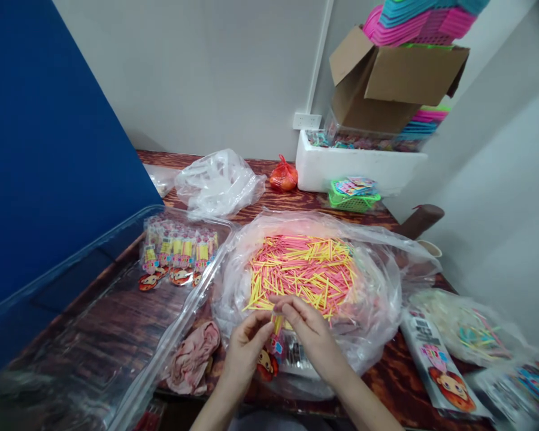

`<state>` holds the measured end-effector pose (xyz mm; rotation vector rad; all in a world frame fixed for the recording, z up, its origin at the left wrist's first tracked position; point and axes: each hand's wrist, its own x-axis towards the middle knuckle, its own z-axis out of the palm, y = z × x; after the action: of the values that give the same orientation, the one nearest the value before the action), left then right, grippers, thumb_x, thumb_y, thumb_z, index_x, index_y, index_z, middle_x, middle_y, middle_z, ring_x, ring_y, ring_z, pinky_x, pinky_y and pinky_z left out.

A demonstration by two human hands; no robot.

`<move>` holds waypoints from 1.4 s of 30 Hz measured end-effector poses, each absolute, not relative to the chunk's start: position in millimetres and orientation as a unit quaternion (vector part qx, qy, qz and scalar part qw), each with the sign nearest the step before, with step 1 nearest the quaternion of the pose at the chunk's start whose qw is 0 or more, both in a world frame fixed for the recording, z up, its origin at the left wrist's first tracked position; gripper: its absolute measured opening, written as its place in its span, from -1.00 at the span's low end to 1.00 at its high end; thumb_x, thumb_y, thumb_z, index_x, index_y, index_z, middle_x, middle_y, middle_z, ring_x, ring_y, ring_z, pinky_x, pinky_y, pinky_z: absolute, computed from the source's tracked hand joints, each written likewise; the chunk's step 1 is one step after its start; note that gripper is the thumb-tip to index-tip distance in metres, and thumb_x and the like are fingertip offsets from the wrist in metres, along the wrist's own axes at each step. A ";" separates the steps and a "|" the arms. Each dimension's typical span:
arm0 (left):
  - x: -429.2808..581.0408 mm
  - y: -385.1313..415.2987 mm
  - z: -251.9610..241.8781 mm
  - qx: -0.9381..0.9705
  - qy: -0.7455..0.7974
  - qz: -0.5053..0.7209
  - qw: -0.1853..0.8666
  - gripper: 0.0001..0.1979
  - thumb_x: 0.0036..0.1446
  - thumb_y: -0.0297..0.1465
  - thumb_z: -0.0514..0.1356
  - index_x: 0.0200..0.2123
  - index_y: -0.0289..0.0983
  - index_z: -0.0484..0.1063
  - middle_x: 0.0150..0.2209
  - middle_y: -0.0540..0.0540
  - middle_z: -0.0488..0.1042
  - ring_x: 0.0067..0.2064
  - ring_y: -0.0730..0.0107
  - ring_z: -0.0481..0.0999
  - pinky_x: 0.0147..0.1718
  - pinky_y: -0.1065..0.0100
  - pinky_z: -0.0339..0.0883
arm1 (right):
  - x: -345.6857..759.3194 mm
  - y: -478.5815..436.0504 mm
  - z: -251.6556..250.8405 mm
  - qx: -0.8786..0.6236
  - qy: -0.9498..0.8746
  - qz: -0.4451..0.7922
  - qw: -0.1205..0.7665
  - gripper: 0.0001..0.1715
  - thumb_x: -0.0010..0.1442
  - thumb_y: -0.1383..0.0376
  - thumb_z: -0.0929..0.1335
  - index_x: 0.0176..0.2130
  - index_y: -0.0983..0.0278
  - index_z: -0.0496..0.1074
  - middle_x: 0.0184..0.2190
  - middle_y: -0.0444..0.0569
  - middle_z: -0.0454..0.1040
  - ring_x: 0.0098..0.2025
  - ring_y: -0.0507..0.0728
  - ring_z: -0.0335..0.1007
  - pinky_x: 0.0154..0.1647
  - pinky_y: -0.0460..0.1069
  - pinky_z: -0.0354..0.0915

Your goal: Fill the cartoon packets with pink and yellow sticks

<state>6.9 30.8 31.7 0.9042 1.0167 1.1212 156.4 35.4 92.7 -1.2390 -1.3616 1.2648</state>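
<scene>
My left hand [247, 347] and my right hand [306, 330] meet at the near edge of a big clear plastic bag [377, 293] full of pink and yellow sticks [303, 269]. Together they pinch a small clear packet [276, 344] with a cartoon-face card at its bottom and a few sticks inside. The packet hangs between my fingers, just in front of the stick pile.
A clear plastic bin [117, 335] at the left holds a row of filled packets [177, 251]. A pink cloth [193, 356] lies by it. Packet stacks [440, 368] and a bag of sticks [467, 329] sit right. Behind: crumpled bag [218, 182], orange bag [283, 175], green basket [353, 194], foam box [354, 164], cardboard box [395, 81].
</scene>
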 end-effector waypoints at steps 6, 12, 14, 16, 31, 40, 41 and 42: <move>-31.7 75.2 29.3 0.431 0.496 0.534 0.532 -0.67 0.02 -0.21 0.30 -0.21 -0.31 0.50 -0.22 -0.11 0.58 -0.15 0.23 0.54 -0.14 0.34 0.39 | 199.5 126.8 77.9 -0.604 -0.692 0.220 0.329 -0.68 0.37 0.28 0.15 -0.18 0.28 0.43 -0.20 0.02 0.53 -0.12 0.13 0.43 -0.08 -0.02 0.30; -38.4 120.8 -9.3 0.486 0.582 0.512 0.404 -0.52 0.06 -0.16 0.21 0.00 -0.31 0.41 -0.14 -0.18 0.56 -0.13 0.15 0.55 -0.15 0.23 0.41 | 215.3 213.2 60.9 -0.630 -0.768 0.024 0.112 -0.67 0.23 0.51 0.19 -0.10 0.38 0.45 -0.08 0.23 0.48 0.01 0.23 0.33 0.05 0.06 0.18; -37.5 124.0 -18.4 0.511 0.616 0.481 0.359 -0.50 0.11 -0.16 0.18 0.07 -0.30 0.38 -0.17 -0.17 0.56 -0.20 0.17 0.56 -0.21 0.23 0.41 | 212.2 221.8 57.0 -0.621 -0.780 0.010 0.072 -0.65 0.22 0.52 0.19 -0.09 0.39 0.44 -0.09 0.25 0.49 -0.03 0.24 0.36 0.03 0.07 0.18; -38.0 121.8 -21.6 0.525 0.630 0.467 0.330 -0.48 0.16 -0.17 0.15 0.13 -0.30 0.33 -0.16 -0.18 0.54 -0.22 0.20 0.55 -0.22 0.22 0.42 | 209.9 224.4 54.8 -0.612 -0.790 0.005 0.041 -0.65 0.22 0.52 0.19 -0.07 0.41 0.44 -0.11 0.25 0.50 -0.07 0.24 0.40 -0.02 0.06 0.20; -36.4 69.4 12.7 0.658 0.631 0.399 0.100 -0.53 0.27 -0.28 0.04 0.23 -0.20 0.19 0.27 -0.24 0.18 0.29 0.04 0.15 0.23 -0.08 0.08 | 250.9 214.2 84.5 -0.628 -0.778 0.016 -0.002 -0.71 0.29 0.42 0.18 -0.15 0.34 0.45 -0.14 0.18 0.56 -0.09 0.19 0.47 -0.18 -0.06 0.18; -31.8 49.6 18.4 0.699 0.599 0.382 0.085 -0.56 0.26 -0.34 0.04 0.21 -0.16 0.23 0.26 -0.22 0.19 0.29 0.02 0.16 0.18 -0.14 0.15 | 278.0 187.7 90.3 -0.679 -0.732 0.046 0.030 -0.74 0.32 0.29 0.21 -0.19 0.30 0.45 -0.21 0.20 0.57 -0.14 0.23 0.48 -0.26 -0.04 0.12; -31.7 48.3 18.5 0.702 0.597 0.379 0.083 -0.56 0.27 -0.34 0.04 0.21 -0.17 0.24 0.26 -0.23 0.18 0.29 0.01 0.15 0.18 -0.14 0.15 | 280.3 184.9 90.7 -0.685 -0.726 0.049 0.041 -0.75 0.31 0.30 0.21 -0.19 0.30 0.45 -0.21 0.20 0.57 -0.13 0.24 0.47 -0.25 -0.03 0.12; -31.6 47.2 18.4 0.704 0.596 0.377 0.081 -0.57 0.27 -0.34 0.04 0.20 -0.17 0.25 0.27 -0.24 0.18 0.29 0.01 0.15 0.18 -0.14 0.15 | 282.3 182.2 90.6 -0.689 -0.721 0.055 0.053 -0.76 0.31 0.31 0.21 -0.19 0.30 0.44 -0.21 0.21 0.57 -0.13 0.24 0.47 -0.25 -0.03 0.12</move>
<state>-31.6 47.2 18.4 2.1035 1.7817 1.1280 282.3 182.2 90.6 -2.0925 -2.1914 0.1671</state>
